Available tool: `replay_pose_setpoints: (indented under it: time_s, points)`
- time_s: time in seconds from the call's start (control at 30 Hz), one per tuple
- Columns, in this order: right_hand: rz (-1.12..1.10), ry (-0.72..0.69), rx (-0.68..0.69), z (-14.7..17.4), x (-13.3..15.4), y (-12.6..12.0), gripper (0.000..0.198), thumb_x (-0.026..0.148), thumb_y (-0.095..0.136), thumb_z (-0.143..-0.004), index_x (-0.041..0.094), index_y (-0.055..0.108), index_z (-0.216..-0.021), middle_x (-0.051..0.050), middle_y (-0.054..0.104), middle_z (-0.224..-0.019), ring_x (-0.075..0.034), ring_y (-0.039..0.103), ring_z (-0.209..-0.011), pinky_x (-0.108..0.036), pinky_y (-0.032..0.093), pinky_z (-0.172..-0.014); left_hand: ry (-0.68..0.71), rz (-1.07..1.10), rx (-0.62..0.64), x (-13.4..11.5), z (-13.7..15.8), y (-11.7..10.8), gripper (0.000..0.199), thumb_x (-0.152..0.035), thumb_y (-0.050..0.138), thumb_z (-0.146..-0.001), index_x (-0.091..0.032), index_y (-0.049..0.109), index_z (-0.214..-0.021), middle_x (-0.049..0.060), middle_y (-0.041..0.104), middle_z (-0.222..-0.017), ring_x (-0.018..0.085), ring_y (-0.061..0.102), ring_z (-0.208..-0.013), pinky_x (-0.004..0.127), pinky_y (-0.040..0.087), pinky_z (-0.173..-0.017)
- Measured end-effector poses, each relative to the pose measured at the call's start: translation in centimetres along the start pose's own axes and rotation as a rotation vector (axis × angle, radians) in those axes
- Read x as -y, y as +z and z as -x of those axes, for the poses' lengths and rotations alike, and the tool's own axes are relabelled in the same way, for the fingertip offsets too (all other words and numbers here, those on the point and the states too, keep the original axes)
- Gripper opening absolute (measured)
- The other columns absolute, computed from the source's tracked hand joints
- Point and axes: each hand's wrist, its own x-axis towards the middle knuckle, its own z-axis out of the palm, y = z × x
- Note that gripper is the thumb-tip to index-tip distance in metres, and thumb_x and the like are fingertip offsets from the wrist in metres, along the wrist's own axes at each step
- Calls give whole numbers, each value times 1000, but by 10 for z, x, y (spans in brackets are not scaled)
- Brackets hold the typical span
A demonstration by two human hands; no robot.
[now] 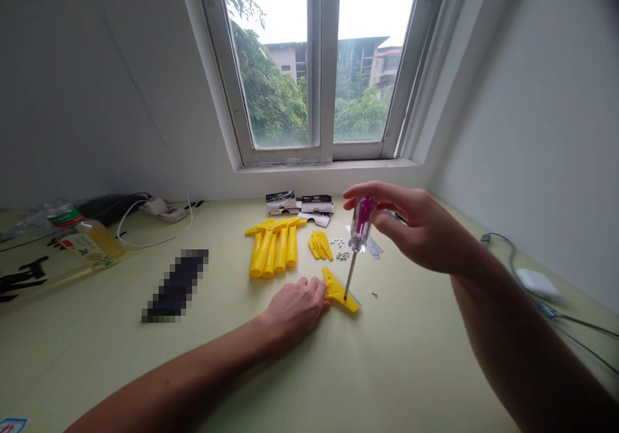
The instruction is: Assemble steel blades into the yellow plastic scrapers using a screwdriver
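Observation:
My left hand (297, 307) is closed around the handle of a yellow scraper (333, 285), holding it down on the table; the handle is mostly hidden under the fingers. A grey blade edge shows along the scraper's right side. In my right hand (406, 223) is a screwdriver (361, 223) with a clear and purple handle, pinched near its top. Its shaft slants down and the tip meets the scraper's head near the lower end. One loose screw (374, 294) lies right of the scraper. Behind it are small piles of screws (343, 256) and nuts (337, 242).
Several yellow scraper handles (273, 249) lie stacked behind my left hand, beside yellow cover plates (319, 245). Blades (374, 247) and black-and-white packaging (316, 204) sit further back. A bottle (87, 240) and charger (171, 214) are left; a white case (538, 283) and cables are right.

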Motion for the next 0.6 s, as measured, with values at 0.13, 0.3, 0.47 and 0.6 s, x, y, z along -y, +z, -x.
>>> replay_pose_setpoints:
  time_s: [0.13, 0.3, 0.47, 0.6]
  points:
    - [213, 50, -71, -1, 3, 5, 18, 35, 52, -88, 20, 60, -95, -2, 66, -75, -14, 57, -59, -25, 41, -56, -1, 5, 3, -1, 0, -2, 30, -35, 30, -99, -15, 51, -99, 6, 58, -91, 21, 56, -78, 30, 48, -58]
    - [285, 175, -20, -2, 0, 4, 14, 24, 43, -88, 20, 55, -94, 0, 64, -70, -13, 52, -54, -24, 34, -52, -4, 13, 15, -1, 1, -2, 30, -36, 29, -99, -15, 51, -100, 7, 58, -92, 20, 56, -78, 30, 48, -59]
    - [266, 246, -42, -1, 1, -1, 15, 29, 46, -87, 20, 56, -81, 1, 60, -62, -13, 50, -53, -24, 32, -51, -10, 16, 38, -1, 1, -3, 31, -36, 29, -99, -15, 51, -102, 7, 58, -93, 20, 56, -79, 29, 48, -60]
    - [202, 167, -103, -2, 1, 10, 16, 32, 43, -91, 19, 52, -95, 0, 59, -67, -13, 50, -53, -25, 34, -53, -9, 0, 35, -1, 0, -3, 32, -36, 29, -99, -14, 52, -101, 7, 58, -93, 20, 56, -79, 29, 48, -61]
